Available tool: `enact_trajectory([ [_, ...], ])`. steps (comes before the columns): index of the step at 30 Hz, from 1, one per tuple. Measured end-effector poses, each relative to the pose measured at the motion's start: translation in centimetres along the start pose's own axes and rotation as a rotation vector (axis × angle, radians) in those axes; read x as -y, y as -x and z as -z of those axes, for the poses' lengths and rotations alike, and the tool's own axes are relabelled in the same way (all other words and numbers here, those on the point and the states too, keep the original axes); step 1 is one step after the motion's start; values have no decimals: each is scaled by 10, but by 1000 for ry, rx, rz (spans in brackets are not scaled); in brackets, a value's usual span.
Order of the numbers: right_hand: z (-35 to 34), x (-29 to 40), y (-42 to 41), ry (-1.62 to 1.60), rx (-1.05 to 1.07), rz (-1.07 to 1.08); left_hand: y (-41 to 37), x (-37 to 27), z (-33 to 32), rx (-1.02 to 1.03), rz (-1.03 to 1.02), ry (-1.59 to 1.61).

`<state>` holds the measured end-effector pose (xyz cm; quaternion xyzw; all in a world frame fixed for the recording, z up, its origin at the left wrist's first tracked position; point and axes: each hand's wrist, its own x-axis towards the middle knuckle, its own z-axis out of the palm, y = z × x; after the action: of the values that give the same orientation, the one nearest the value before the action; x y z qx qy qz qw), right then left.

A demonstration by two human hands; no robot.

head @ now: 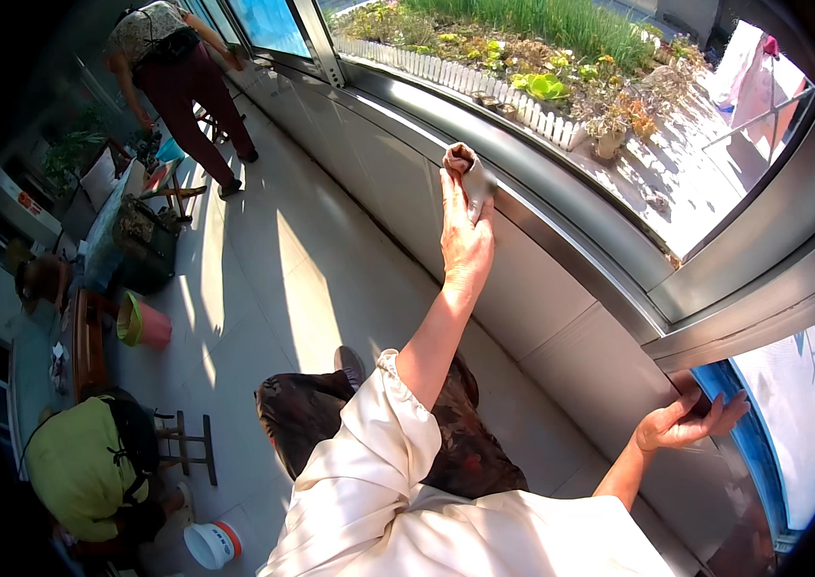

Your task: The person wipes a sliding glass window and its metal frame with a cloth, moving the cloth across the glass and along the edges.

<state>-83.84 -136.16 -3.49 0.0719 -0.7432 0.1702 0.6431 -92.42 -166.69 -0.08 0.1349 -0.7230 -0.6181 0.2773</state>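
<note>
My left hand (466, 241) is stretched out before me, its fingers and thumb around a bunched, pale cloth (478, 184). The cloth is against the inner edge of the metal window ledge (544, 216), above the tiled lower wall (523, 288). My right hand (692, 424) hangs with fingers apart and holds nothing. It is beside the blue frame strip (746, 433) at the right; whether it touches the wall or frame I cannot tell. Beyond the ledge is the window opening, bordered by a wide metal frame (761, 238).
One person (177, 86) bends near the far window; another in a yellow-green top (83, 469) bends at lower left. A white bucket (209, 544), a pink bin (151, 324), a wooden stool (191, 447) and a dark green container (144, 245) stand on the tiled floor (249, 404).
</note>
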Motion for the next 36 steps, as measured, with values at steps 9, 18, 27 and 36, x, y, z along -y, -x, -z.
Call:
enact_trajectory([
  [9, 13, 65, -22, -690, 112, -279, 122, 13, -16, 432, -546, -426],
  [18, 8, 147, 3, -1532, 1196, -1294, 146, -21, 70, 582, 289, 225],
  [27, -5, 159, 6, -1431, 1085, -1359, 148, -3, 79, 314, 22, 111],
  [36, -3, 158, -12, -1420, 618, -1381, 167, 20, 61, 757, 560, 586],
])
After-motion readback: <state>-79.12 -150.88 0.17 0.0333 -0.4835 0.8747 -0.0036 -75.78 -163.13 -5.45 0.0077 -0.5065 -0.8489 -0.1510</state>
